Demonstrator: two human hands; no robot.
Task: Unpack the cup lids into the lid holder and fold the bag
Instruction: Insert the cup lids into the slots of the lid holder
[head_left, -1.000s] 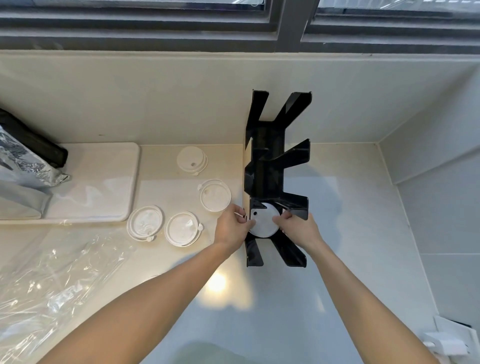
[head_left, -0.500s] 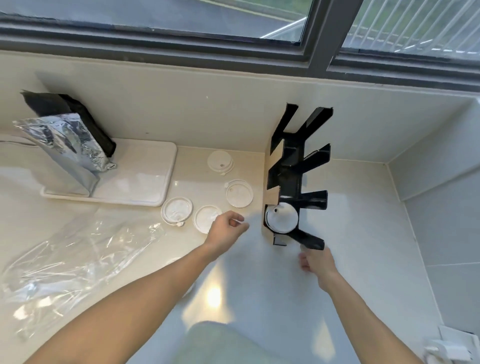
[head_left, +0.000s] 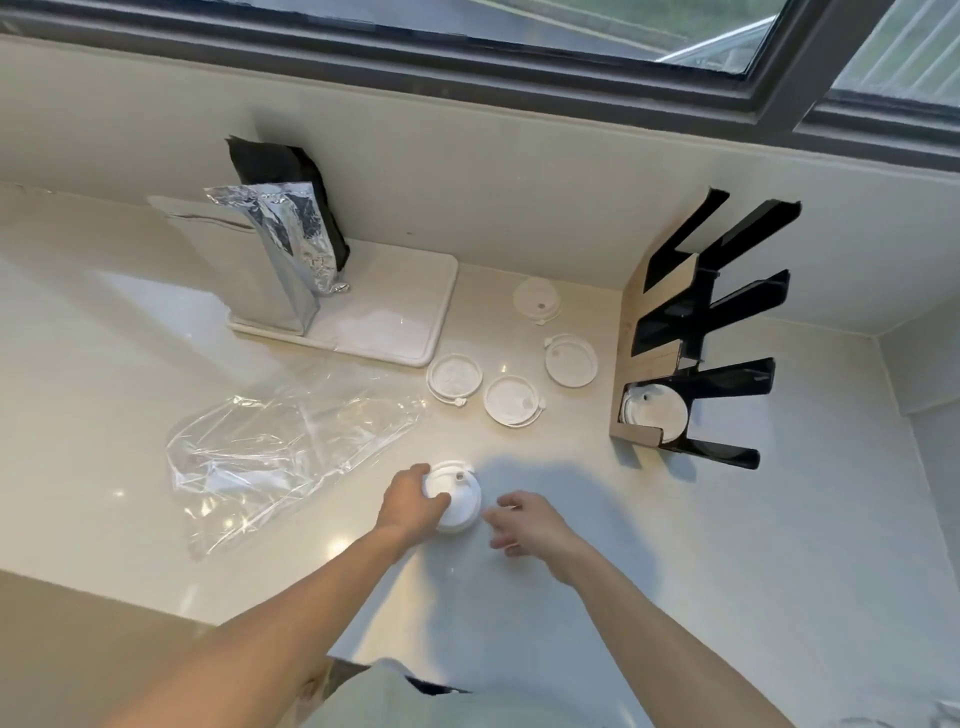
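Since half a second ago both hands have dropped away from the lid holder (head_left: 696, 343) and come to the near part of the desk (head_left: 727, 571), where the left hand (head_left: 410, 501) now curls over the near-left rim of a small stack of lids (head_left: 456, 499), fingers and thumb around its edge. The right hand (head_left: 524, 525) sits just beside the stack on its right, fingers loosely spread and holding nothing; whether a fingertip touches the rim I cannot tell. The holder stands against the wall at the right, with white lids already seated in its lowest slot and the slots above looking bare. Four single lids lie loose on the desk between the holder and the white tray (head_left: 395, 322), and the clear bag (head_left: 280, 447) lies flat and crumpled to the left, not yet folded. The step in hand looks like lifting this stack to carry it to the holder. To do it well, bring the right hand against the far side so the stack is squeezed evenly from both sides, since thin nested lids can shear apart under a one-sided grip. Keep it level on the way, then tip it on edge to match the slot before sliding it in.
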